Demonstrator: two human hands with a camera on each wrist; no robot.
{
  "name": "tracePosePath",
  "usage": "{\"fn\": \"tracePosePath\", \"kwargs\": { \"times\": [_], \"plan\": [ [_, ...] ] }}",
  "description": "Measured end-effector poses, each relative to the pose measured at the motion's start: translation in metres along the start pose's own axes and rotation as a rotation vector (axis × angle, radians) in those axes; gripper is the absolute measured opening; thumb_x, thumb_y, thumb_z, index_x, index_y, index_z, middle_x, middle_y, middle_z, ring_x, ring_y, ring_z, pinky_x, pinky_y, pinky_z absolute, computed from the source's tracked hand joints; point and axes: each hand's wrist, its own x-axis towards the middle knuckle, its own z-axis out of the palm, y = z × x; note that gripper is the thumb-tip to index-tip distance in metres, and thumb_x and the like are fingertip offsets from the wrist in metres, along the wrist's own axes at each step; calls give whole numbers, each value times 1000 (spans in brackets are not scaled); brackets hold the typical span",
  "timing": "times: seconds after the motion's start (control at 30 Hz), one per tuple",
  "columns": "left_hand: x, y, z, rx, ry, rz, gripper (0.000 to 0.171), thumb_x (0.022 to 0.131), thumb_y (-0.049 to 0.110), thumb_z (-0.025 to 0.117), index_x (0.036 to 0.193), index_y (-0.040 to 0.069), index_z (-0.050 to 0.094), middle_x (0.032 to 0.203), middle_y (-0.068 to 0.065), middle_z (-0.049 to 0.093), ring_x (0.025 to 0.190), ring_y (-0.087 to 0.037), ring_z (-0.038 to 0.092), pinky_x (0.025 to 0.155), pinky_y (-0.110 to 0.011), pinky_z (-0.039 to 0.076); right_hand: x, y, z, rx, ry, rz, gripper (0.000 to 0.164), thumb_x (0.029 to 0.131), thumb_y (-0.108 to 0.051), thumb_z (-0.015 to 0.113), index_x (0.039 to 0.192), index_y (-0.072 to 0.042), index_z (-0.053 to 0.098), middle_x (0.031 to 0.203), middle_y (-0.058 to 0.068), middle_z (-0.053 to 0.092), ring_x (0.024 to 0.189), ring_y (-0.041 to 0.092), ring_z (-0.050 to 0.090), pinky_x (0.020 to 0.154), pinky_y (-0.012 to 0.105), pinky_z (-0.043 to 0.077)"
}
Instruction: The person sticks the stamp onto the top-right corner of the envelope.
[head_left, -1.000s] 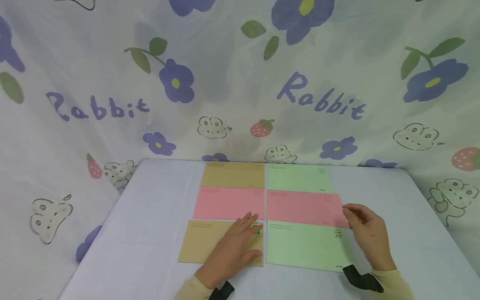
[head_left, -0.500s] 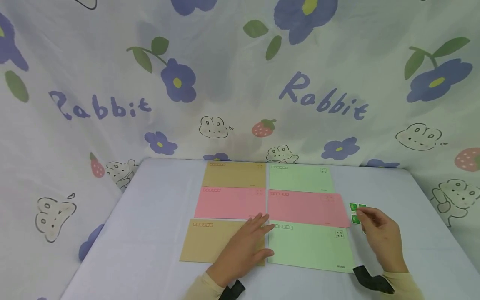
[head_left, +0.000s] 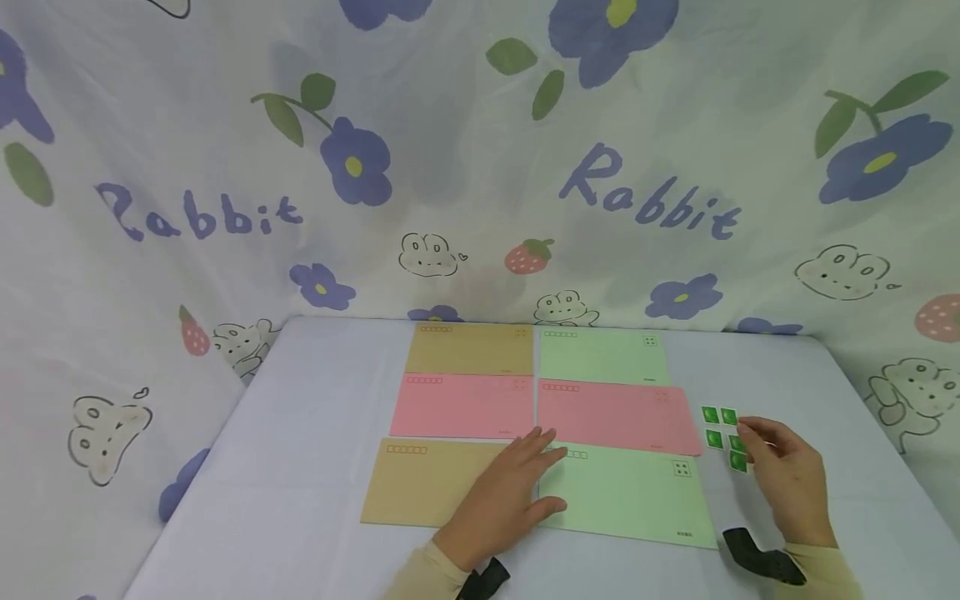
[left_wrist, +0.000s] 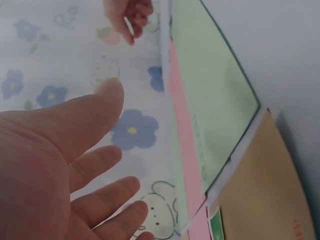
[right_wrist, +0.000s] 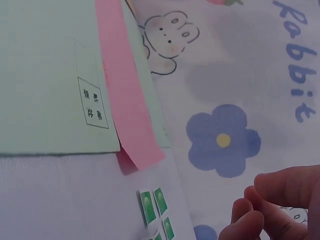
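My left hand (head_left: 512,492) is spread over the front brown envelope (head_left: 420,479) and the left edge of the front green envelope (head_left: 622,496), fingers extended and holding nothing. In the left wrist view, a green stamp (left_wrist: 216,225) shows at the brown envelope's edge; in the head view the hand covers that spot. To the right of the envelopes lie several small green stamps (head_left: 711,415) with white borders. My right hand (head_left: 787,475) is beside them, its fingertips overlapping the stamp group in the head view. The right wrist view shows its fingers (right_wrist: 245,225) loosely bent, with nothing visible between them.
Behind lie two pink envelopes (head_left: 465,406), then a brown envelope (head_left: 472,350) and a green envelope (head_left: 600,357), making two columns on the white table (head_left: 300,467). A patterned cloth (head_left: 465,167) with rabbits and flowers hangs around the table.
My right hand has moved right, away from the pink envelope's edge, uncovering the stamps. My left hand has shifted right from the brown envelope's stamp corner towards the green envelope.
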Motion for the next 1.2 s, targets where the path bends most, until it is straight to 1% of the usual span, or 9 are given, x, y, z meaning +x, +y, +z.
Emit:
{"fn": "tracePosePath", "kwargs": {
  "times": [0.1,0.2,0.27,0.43,0.5,0.73,0.83,1.03,1.2],
  "plan": [
    [3,1,1,-2,9,-4,59,85,41,64,134,13,48,146,-6,36,136,-22,30,112,-35,23,2,3,-1,-28,-6,42,43,93,-38,51,126,-10,56,109,4,57,77,11,52,51,25,44],
    [5,2,2,4,12,-4,60,84,41,64,135,13,48,146,-6,36,136,-21,30,112,-35,22,3,7,-3,-77,-35,53,46,93,-40,50,129,-11,53,114,7,55,78,15,52,50,28,43],
    [5,3,3,11,9,-2,61,84,41,65,135,13,48,146,-6,36,136,-21,30,112,-34,22,4,10,-6,-115,-65,27,47,92,-40,50,130,-11,53,115,8,55,77,16,53,49,28,42],
    [5,2,8,38,5,-4,61,83,41,66,134,13,49,146,-5,36,136,-19,30,112,-33,22,6,21,-13,-194,-144,-104,50,92,-41,51,129,-6,52,117,14,54,72,10,52,49,25,42],
    [4,1,9,47,6,-3,61,82,41,67,133,13,50,146,-5,37,135,-19,31,112,-33,23,7,25,-13,-200,-158,-116,51,92,-40,51,129,-5,51,118,14,54,71,8,52,49,24,43],
    [1,-1,12,56,-11,-12,61,81,41,68,133,14,50,145,-5,38,134,-19,33,111,-33,24,5,35,-9,-197,-165,-51,55,91,-43,51,130,-3,50,119,19,53,78,11,52,49,21,44],
    [0,-1,15,52,-16,-22,62,80,41,69,133,15,50,145,-5,38,134,-20,33,111,-34,26,7,38,-8,-200,-167,-58,55,92,-43,51,129,-3,50,119,20,53,81,14,53,49,20,44],
    [-1,-2,20,47,-24,-20,64,80,41,69,134,15,49,145,-5,37,134,-22,34,109,-37,29,13,48,-7,-228,-219,-50,58,92,-45,50,131,-2,47,121,22,51,98,27,49,55,20,43],
    [0,-2,25,38,-33,-11,64,80,41,69,134,14,49,145,-6,37,134,-21,33,108,-37,30,15,50,-9,-263,-277,-75,61,91,-47,50,132,-2,45,121,22,49,93,25,46,60,25,41]
  ]
}}
